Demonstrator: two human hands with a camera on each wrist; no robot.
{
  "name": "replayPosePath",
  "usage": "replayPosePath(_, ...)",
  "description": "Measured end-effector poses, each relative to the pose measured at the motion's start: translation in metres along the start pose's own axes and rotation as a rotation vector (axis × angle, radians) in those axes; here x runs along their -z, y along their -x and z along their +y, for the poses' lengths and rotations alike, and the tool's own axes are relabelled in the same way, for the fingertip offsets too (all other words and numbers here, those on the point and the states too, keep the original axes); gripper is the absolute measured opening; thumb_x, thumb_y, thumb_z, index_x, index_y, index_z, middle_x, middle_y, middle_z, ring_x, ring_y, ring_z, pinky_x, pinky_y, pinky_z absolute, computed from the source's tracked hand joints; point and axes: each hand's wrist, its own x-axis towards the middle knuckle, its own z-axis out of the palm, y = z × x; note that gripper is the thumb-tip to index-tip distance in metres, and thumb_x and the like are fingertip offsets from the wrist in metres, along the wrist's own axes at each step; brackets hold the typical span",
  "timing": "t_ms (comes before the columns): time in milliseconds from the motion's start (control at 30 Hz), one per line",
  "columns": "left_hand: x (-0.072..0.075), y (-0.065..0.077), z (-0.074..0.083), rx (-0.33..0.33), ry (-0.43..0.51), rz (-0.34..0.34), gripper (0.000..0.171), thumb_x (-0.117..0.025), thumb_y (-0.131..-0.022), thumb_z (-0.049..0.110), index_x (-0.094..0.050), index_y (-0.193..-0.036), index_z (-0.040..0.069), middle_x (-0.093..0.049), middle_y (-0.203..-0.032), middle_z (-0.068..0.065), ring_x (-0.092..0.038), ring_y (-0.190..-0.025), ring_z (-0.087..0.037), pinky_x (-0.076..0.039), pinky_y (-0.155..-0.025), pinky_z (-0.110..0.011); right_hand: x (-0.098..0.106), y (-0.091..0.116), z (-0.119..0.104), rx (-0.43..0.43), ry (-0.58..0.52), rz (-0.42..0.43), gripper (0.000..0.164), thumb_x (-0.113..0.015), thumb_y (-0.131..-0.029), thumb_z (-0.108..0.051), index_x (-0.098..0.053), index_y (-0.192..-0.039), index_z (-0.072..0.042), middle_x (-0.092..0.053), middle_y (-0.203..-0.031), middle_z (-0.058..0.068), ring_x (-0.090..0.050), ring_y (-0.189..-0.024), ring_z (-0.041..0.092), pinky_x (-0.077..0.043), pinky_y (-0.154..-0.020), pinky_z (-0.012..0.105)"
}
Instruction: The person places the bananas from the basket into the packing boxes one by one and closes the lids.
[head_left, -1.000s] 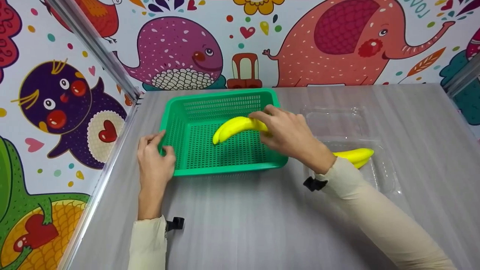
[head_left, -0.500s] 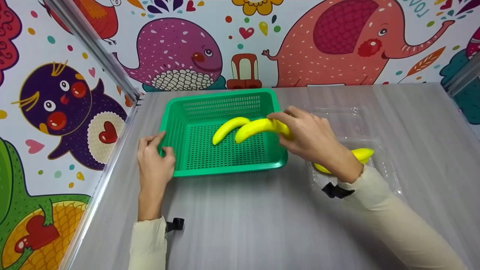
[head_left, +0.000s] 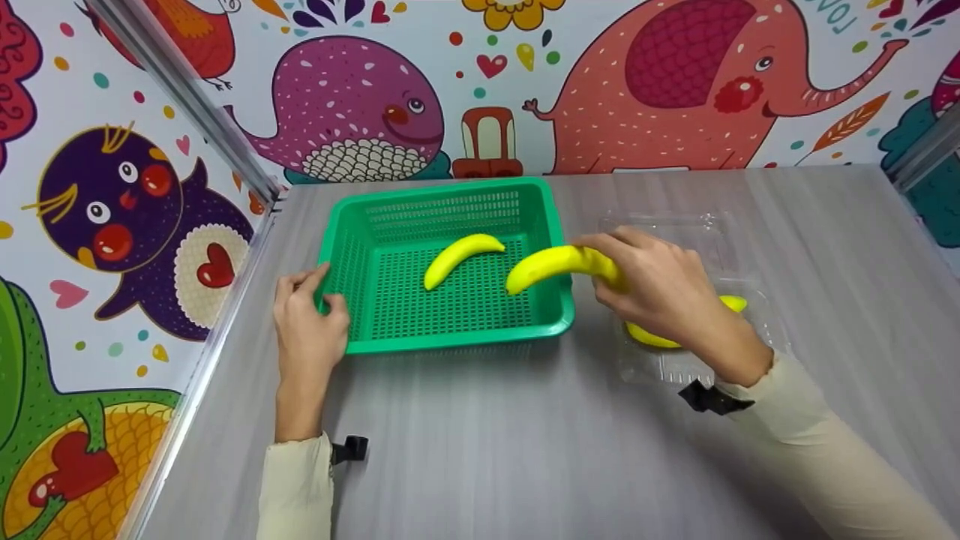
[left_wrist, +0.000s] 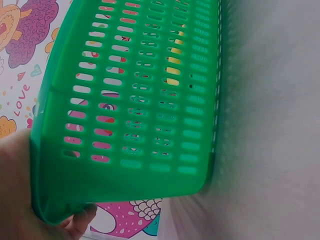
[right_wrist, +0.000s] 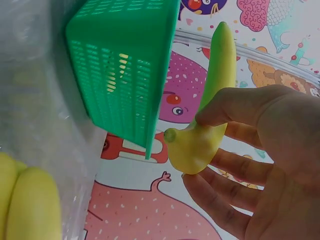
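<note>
My left hand (head_left: 307,322) grips the left rim of a green plastic basket (head_left: 450,341); in the left wrist view a thumb or finger curls under the basket's corner. One yellow banana (head_left: 461,255) lies on the basket floor. My right hand (head_left: 660,285) holds another banana (head_left: 555,266) by one end, between thumb and fingers, above the basket's right rim. Its free end points left over the basket. In the right wrist view the held banana (right_wrist: 215,90) is apart from the basket wall. Beneath the right forearm, more yellow bananas (right_wrist: 32,205) lie in a clear plastic container (head_left: 765,315), partly hidden.
The container's clear lid (head_left: 667,232) lies flipped back behind it, right of the basket. Printed wall panels (head_left: 487,82) border the grey tabletop (head_left: 480,450) at the back and left. A metal frame rail (head_left: 202,97) runs along the left corner.
My right hand has moved right and a little toward me with its banana, from over the basket's middle to its right rim. The banana in the basket is now uncovered. My left hand stays put.
</note>
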Motion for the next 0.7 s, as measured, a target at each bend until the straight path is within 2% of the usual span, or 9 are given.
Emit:
replayPosePath(300, 0.0, 0.001, -0.001, -0.001, -0.003, 0.002, 0.049, -0.059, -0.099, -0.001, -0.065, -0.147, -0.001, -0.059, -0.139, -0.029, -0.056, -0.134, -0.045, -0.048, -0.116, -0.06, 0.002, 0.021, 0.019, -0.024, -0.002, 0.008, 0.05, -0.086, -0.087, -0.015, -0.074, -0.135, -0.02, -0.076, -0.125, 0.01, -0.072, -0.09, 0.032, -0.063, -0.071, 0.054)
replayPosePath(567, -0.001, 0.001, -0.002, -0.02, -0.009, 0.019, 0.048, -0.058, -0.098, -0.002, -0.066, -0.146, -0.003, -0.059, -0.137, -0.031, -0.057, -0.131, -0.046, -0.048, -0.114, -0.061, 0.003, 0.043, 0.035, -0.018, 0.011, 0.028, 0.053, -0.091, -0.085, -0.015, -0.073, -0.135, -0.018, -0.075, -0.109, 0.007, -0.061, -0.078, 0.024, -0.053, -0.064, 0.038)
replayPosePath(700, -0.001, 0.001, -0.002, -0.019, -0.01, 0.018, 0.048, -0.058, -0.098, -0.002, -0.066, -0.146, -0.003, -0.059, -0.137, -0.031, -0.057, -0.132, -0.046, -0.048, -0.114, -0.061, 0.007, 0.055, 0.044, -0.041, 0.015, 0.019, 0.054, -0.093, -0.084, -0.016, -0.073, -0.135, -0.019, -0.074, -0.106, 0.005, -0.059, -0.078, 0.021, -0.048, -0.062, 0.033)
